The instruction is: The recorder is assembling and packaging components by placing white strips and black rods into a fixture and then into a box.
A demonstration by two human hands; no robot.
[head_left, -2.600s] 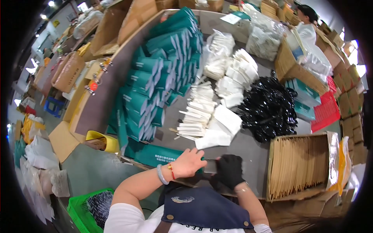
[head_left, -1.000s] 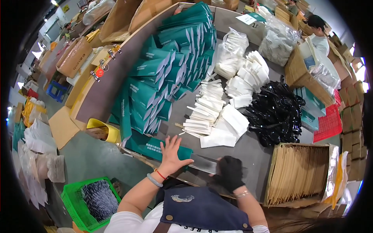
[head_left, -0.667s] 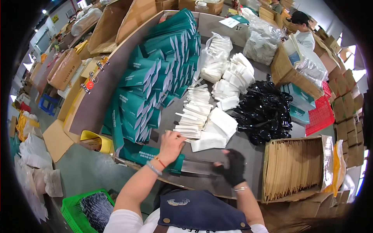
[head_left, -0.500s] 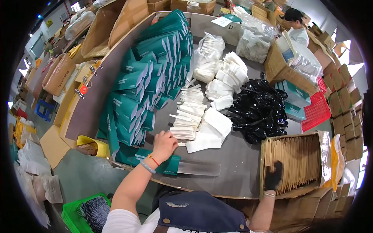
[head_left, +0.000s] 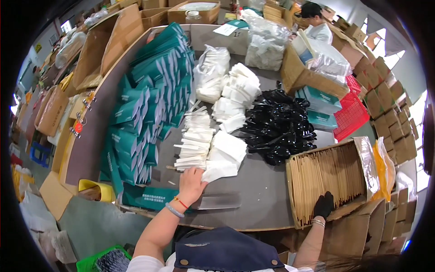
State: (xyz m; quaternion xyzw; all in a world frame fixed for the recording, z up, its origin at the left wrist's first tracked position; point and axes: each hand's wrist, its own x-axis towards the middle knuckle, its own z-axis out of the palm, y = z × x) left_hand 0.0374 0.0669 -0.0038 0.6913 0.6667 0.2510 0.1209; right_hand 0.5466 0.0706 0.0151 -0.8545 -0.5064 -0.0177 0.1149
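Observation:
My left hand (head_left: 192,187) is closed at the near corner of a white folded napkin (head_left: 220,169), beside the front end of a row of narrow white paper packets (head_left: 197,136). Under its wrist lies a teal printed sleeve (head_left: 149,197); a translucent plastic strip (head_left: 219,201) shows to the right of that wrist. My right hand (head_left: 323,206), in a black glove, reaches into an open cardboard box filled with thin wooden sticks (head_left: 331,174). Its fingers are drawn together among the near ends of the sticks; dark fabric hides the exact grip.
Teal sleeves (head_left: 152,104) are heaped on the left. Black plastic cutlery (head_left: 276,124) lies right of the white packets, with teal boxes (head_left: 319,99) and a red basket (head_left: 353,115) beyond. A yellow bin (head_left: 97,190) hangs at the left edge. Another person (head_left: 317,27) is at the far right.
The whole view has shifted. My left hand has moved from the packets' front end rightward to the napkin corner. My right hand's fingers, spread before, are closer together among the sticks.

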